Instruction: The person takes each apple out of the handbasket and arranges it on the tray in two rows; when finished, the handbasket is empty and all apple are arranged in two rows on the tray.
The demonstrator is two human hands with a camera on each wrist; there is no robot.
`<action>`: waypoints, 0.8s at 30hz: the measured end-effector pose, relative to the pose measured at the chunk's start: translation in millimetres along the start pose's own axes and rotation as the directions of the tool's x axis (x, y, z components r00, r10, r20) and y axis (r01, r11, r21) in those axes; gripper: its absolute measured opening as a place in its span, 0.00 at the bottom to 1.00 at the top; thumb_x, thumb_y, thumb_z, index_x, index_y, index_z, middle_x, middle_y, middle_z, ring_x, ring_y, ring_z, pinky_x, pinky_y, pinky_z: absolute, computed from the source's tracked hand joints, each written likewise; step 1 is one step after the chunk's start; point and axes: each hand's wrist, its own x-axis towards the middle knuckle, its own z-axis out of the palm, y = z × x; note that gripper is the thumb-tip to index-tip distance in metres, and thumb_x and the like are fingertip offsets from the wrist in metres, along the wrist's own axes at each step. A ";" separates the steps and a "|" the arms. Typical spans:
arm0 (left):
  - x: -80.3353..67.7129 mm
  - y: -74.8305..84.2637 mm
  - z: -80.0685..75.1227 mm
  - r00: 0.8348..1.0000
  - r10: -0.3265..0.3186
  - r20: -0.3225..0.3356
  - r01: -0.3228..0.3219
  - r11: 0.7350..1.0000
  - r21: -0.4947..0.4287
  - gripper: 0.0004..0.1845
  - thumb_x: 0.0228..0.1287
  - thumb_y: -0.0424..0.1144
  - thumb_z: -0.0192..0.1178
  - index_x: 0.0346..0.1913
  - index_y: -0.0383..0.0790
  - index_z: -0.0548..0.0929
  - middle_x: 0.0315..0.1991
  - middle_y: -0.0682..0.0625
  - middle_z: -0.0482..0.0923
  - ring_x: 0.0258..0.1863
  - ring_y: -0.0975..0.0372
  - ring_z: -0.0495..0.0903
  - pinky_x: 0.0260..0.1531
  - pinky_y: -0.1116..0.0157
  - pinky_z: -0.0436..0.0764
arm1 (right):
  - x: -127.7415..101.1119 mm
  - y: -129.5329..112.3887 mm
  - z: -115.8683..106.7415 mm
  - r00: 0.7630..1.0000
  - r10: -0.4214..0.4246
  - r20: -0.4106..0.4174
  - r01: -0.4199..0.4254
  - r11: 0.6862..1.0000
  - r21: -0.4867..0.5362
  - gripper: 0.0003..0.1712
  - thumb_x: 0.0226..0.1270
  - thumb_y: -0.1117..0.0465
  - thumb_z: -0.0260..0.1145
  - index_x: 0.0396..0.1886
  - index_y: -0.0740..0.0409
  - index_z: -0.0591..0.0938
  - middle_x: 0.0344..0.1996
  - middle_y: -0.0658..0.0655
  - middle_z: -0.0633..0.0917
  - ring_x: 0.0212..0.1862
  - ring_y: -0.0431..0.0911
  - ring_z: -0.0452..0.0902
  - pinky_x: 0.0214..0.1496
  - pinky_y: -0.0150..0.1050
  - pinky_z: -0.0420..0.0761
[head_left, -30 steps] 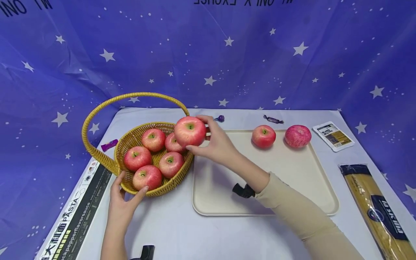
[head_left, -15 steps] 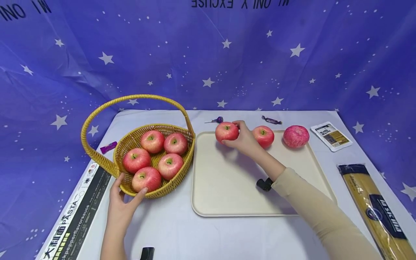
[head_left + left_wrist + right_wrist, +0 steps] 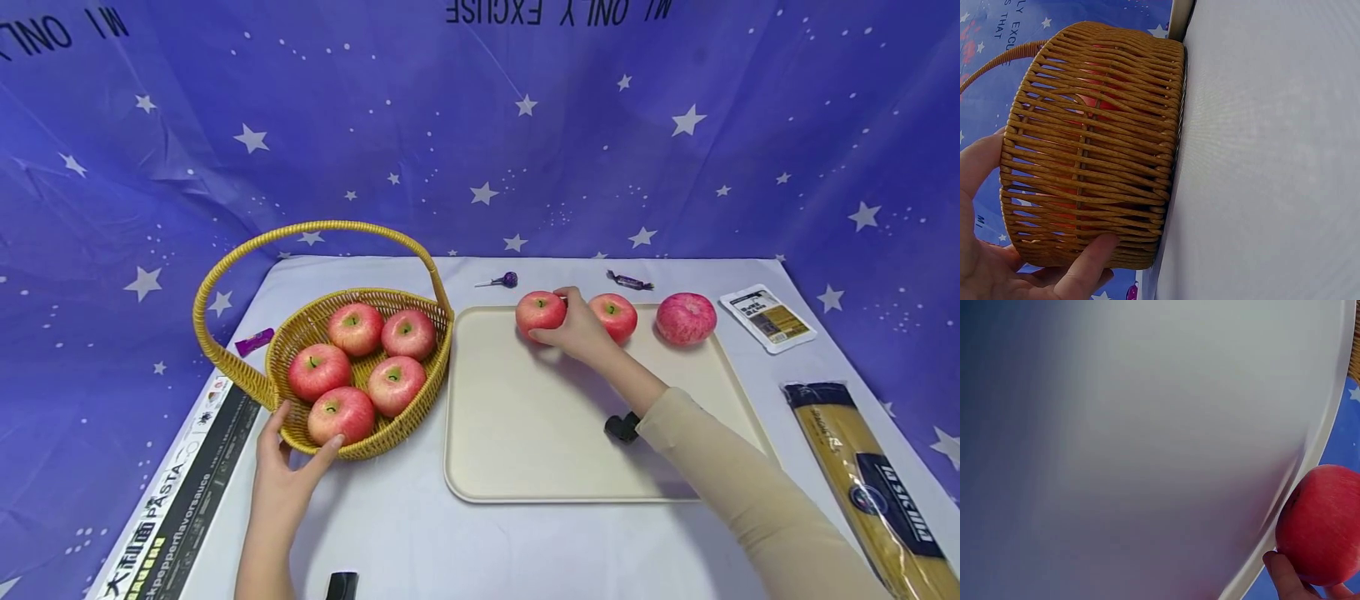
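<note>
Woven yellow wicker basket (image 3: 300,333) at centre-left, gripped by the left hand (image 3: 288,467), holds five red apples (image 3: 352,360), while the right hand (image 3: 581,333) grasps one red apple (image 3: 538,312) of three on the cream rectangular tray (image 3: 525,433).

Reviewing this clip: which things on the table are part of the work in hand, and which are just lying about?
In use:
right hand, grip on an apple
cream tray, with two more apples on it
left hand holding the wicker basket of five apples

Lying about:
lollipop
wrapped candy
purple wrapper
spaghetti packet
pasta box
small packet
</note>
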 end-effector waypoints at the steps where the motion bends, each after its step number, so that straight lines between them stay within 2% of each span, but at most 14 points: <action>1: 0.0 0.1 0.0 1.000 0.000 0.000 0.000 1.000 -0.001 0.52 0.59 0.41 0.69 0.77 0.42 0.43 0.75 0.39 0.38 0.73 0.43 0.42 0.70 0.49 0.50 | -0.3 1.1 -1.1 1.000 0.000 0.001 0.000 1.000 -0.005 0.49 0.52 0.51 0.75 0.65 0.66 0.60 0.57 0.68 0.74 0.58 0.58 0.72 0.63 0.52 0.71; 9: -0.4 -0.3 0.5 1.000 0.012 -0.002 -0.012 1.000 -0.014 0.52 0.59 0.39 0.69 0.77 0.41 0.43 0.75 0.39 0.38 0.73 0.43 0.42 0.70 0.49 0.50 | -2.5 4.3 -4.9 1.000 -0.006 0.006 0.006 1.000 -0.024 0.50 0.50 0.51 0.77 0.65 0.66 0.60 0.57 0.68 0.74 0.58 0.58 0.72 0.63 0.52 0.71; 15: -0.4 0.0 0.3 1.000 0.014 -0.001 -0.014 1.000 -0.017 0.52 0.59 0.39 0.69 0.77 0.41 0.43 0.75 0.39 0.38 0.73 0.43 0.42 0.70 0.49 0.50 | -7.4 0.0 -5.0 0.998 -0.049 0.045 0.053 0.993 -0.104 0.57 0.50 0.53 0.77 0.73 0.63 0.54 0.63 0.68 0.68 0.64 0.60 0.65 0.66 0.56 0.67; 17: -0.3 0.4 0.5 1.000 0.015 -0.002 -0.015 1.000 -0.014 0.52 0.59 0.39 0.69 0.77 0.40 0.43 0.75 0.39 0.38 0.73 0.44 0.42 0.70 0.49 0.50 | -9.8 -3.9 -4.9 0.996 -0.082 0.040 0.087 0.987 -0.137 0.58 0.50 0.52 0.76 0.74 0.62 0.53 0.65 0.68 0.66 0.66 0.60 0.62 0.67 0.57 0.65; 20: 0.1 0.6 0.8 1.000 0.016 -0.003 -0.016 1.000 -0.012 0.52 0.59 0.39 0.69 0.77 0.40 0.44 0.75 0.38 0.39 0.73 0.44 0.43 0.70 0.49 0.50 | -13.9 -13.9 -3.1 0.984 -0.178 0.003 0.176 0.966 -0.187 0.56 0.51 0.50 0.75 0.74 0.59 0.56 0.66 0.66 0.66 0.66 0.60 0.62 0.67 0.56 0.64; 22: 0.2 0.4 0.8 1.000 0.015 -0.004 -0.015 1.000 -0.013 0.52 0.59 0.39 0.69 0.77 0.40 0.44 0.75 0.38 0.39 0.73 0.44 0.43 0.70 0.50 0.50 | -18.8 -25.1 -0.5 0.966 -0.256 -0.015 0.248 0.947 -0.203 0.52 0.53 0.49 0.74 0.74 0.57 0.59 0.65 0.64 0.67 0.64 0.59 0.64 0.66 0.55 0.65; 24: 0.4 0.1 0.8 1.000 0.014 -0.005 -0.014 1.000 -0.015 0.52 0.59 0.39 0.69 0.77 0.40 0.44 0.75 0.38 0.39 0.73 0.44 0.43 0.70 0.49 0.50 | -24.9 -39.0 3.4 0.942 -0.337 -0.011 0.329 0.925 -0.190 0.50 0.55 0.48 0.73 0.73 0.55 0.60 0.62 0.61 0.70 0.57 0.57 0.70 0.63 0.53 0.69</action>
